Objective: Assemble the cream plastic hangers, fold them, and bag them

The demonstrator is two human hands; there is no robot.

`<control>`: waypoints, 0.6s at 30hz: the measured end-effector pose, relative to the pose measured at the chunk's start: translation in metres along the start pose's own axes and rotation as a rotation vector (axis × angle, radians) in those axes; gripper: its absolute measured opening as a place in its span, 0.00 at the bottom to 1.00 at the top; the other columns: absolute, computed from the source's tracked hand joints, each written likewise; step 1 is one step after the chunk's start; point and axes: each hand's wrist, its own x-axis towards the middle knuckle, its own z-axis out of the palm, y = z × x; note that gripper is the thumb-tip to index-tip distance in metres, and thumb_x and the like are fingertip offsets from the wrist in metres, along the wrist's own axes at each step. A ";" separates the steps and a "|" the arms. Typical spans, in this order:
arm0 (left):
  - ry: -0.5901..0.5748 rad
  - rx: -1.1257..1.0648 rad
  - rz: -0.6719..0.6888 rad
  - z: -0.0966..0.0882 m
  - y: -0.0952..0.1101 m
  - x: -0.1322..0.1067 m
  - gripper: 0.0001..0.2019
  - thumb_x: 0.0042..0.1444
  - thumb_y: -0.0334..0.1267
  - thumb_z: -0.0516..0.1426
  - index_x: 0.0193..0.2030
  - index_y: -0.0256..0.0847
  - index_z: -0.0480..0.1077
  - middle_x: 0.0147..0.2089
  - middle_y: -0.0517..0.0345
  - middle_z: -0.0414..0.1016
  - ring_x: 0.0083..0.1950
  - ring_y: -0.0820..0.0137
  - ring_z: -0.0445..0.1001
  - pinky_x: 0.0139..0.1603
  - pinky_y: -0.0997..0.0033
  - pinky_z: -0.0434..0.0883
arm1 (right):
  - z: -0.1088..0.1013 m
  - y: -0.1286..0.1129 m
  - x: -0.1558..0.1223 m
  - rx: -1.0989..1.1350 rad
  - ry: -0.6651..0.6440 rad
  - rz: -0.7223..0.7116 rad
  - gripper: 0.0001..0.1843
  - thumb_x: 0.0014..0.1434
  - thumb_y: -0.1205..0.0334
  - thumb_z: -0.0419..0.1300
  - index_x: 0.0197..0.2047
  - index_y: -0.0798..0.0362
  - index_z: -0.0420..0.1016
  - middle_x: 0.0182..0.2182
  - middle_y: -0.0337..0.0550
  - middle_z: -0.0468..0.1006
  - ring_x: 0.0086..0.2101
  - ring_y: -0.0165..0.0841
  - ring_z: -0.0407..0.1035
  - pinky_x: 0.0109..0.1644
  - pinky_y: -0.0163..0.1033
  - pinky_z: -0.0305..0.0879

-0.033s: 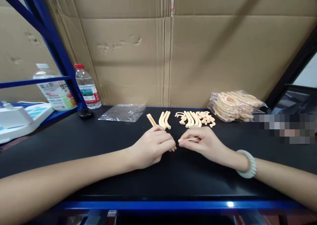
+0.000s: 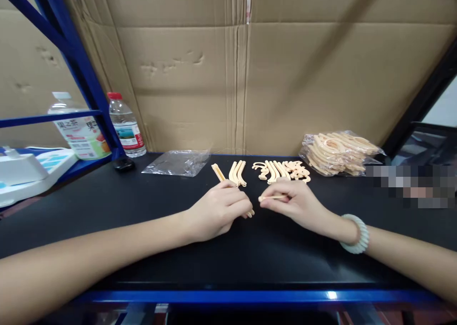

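My left hand point(image 2: 223, 208) is closed around a beige grooved plastic bar point(image 2: 218, 172), whose far end sticks out beyond the thumb while a curved end shows under the fingers. Just to the right, my right hand point(image 2: 294, 198) pinches a thin beige plastic piece point(image 2: 273, 198) between thumb and fingertips; its rounded tip points left, a small gap from the left hand. Behind the left hand lie a few curved beige bars point(image 2: 237, 173). More curved bars point(image 2: 279, 171) lie behind the right hand, with a heap of small hook-shaped beige pieces point(image 2: 297, 169) beside them.
A flat clear plastic bag point(image 2: 178, 163) lies at the back left. At the back right sits a bag stuffed with beige plastic parts point(image 2: 339, 152). Two bottles, one a red-capped water bottle point(image 2: 125, 129), stand left near a blue frame point(image 2: 76, 63). Cardboard point(image 2: 178, 96) walls the back.
My right hand has shifted slightly up and to the right with its thin piece, widening the gap between the hands a little. My left hand has barely moved.
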 end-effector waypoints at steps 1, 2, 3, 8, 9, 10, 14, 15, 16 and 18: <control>-0.029 -0.019 0.004 -0.004 -0.005 0.000 0.16 0.56 0.20 0.44 0.38 0.41 0.68 0.38 0.54 0.76 0.37 0.69 0.72 0.50 0.65 0.63 | -0.004 0.004 0.002 0.001 0.012 -0.008 0.14 0.63 0.52 0.59 0.32 0.53 0.76 0.25 0.37 0.73 0.27 0.30 0.65 0.33 0.36 0.59; -0.051 -0.040 -0.001 -0.007 -0.010 0.001 0.16 0.56 0.21 0.44 0.40 0.41 0.68 0.38 0.54 0.76 0.38 0.68 0.72 0.50 0.65 0.63 | -0.008 0.009 0.005 -0.012 0.019 -0.026 0.13 0.63 0.53 0.58 0.34 0.53 0.76 0.28 0.39 0.74 0.30 0.31 0.66 0.36 0.37 0.61; -0.066 -0.056 -0.016 -0.010 -0.017 0.001 0.16 0.57 0.21 0.45 0.43 0.41 0.67 0.38 0.54 0.76 0.40 0.68 0.72 0.51 0.65 0.63 | -0.012 0.014 0.008 -0.043 0.021 -0.043 0.11 0.64 0.55 0.58 0.35 0.53 0.75 0.32 0.41 0.75 0.34 0.32 0.67 0.39 0.38 0.62; -0.024 -0.024 -0.174 -0.014 -0.057 -0.003 0.12 0.60 0.26 0.47 0.45 0.40 0.67 0.38 0.53 0.75 0.40 0.66 0.71 0.50 0.62 0.64 | -0.025 0.046 0.030 -0.272 -0.111 -0.063 0.11 0.67 0.60 0.52 0.38 0.54 0.73 0.35 0.45 0.76 0.39 0.36 0.67 0.45 0.44 0.63; -0.009 -0.024 -0.199 -0.013 -0.065 -0.005 0.10 0.61 0.27 0.48 0.43 0.39 0.68 0.38 0.52 0.74 0.40 0.65 0.70 0.48 0.62 0.65 | -0.025 0.052 0.036 -0.303 -0.137 -0.066 0.11 0.67 0.61 0.51 0.38 0.54 0.73 0.35 0.45 0.76 0.39 0.37 0.68 0.45 0.44 0.63; -0.003 -0.034 -0.213 -0.011 -0.072 -0.007 0.09 0.61 0.28 0.49 0.42 0.39 0.68 0.39 0.52 0.73 0.41 0.65 0.70 0.46 0.63 0.66 | -0.024 0.057 0.042 -0.330 -0.152 -0.065 0.11 0.67 0.62 0.50 0.38 0.54 0.73 0.35 0.46 0.76 0.39 0.37 0.68 0.46 0.44 0.63; -0.016 -0.128 -0.212 0.000 -0.087 -0.014 0.07 0.60 0.27 0.51 0.43 0.38 0.68 0.38 0.53 0.73 0.42 0.65 0.70 0.46 0.64 0.67 | -0.018 0.073 0.061 -0.388 -0.168 -0.021 0.09 0.64 0.65 0.52 0.38 0.54 0.73 0.37 0.47 0.76 0.41 0.38 0.68 0.48 0.44 0.63; -0.022 -0.154 -0.218 0.001 -0.087 -0.015 0.07 0.61 0.27 0.51 0.43 0.38 0.68 0.39 0.53 0.73 0.42 0.66 0.70 0.47 0.64 0.68 | -0.016 0.075 0.063 -0.385 -0.184 -0.022 0.09 0.64 0.66 0.53 0.36 0.54 0.74 0.36 0.47 0.77 0.41 0.38 0.68 0.48 0.44 0.63; -0.027 -0.177 -0.222 0.002 -0.086 -0.015 0.08 0.61 0.27 0.51 0.43 0.39 0.68 0.40 0.53 0.73 0.43 0.66 0.71 0.47 0.64 0.68 | -0.014 0.077 0.063 -0.379 -0.197 -0.027 0.09 0.64 0.66 0.53 0.36 0.54 0.74 0.36 0.46 0.76 0.41 0.37 0.68 0.49 0.44 0.63; -0.031 -0.211 -0.219 0.003 -0.082 -0.015 0.08 0.62 0.27 0.50 0.41 0.39 0.69 0.41 0.53 0.73 0.44 0.66 0.71 0.49 0.64 0.68 | -0.011 0.080 0.060 -0.360 -0.220 -0.040 0.09 0.64 0.65 0.53 0.35 0.53 0.74 0.36 0.46 0.76 0.41 0.37 0.68 0.49 0.45 0.63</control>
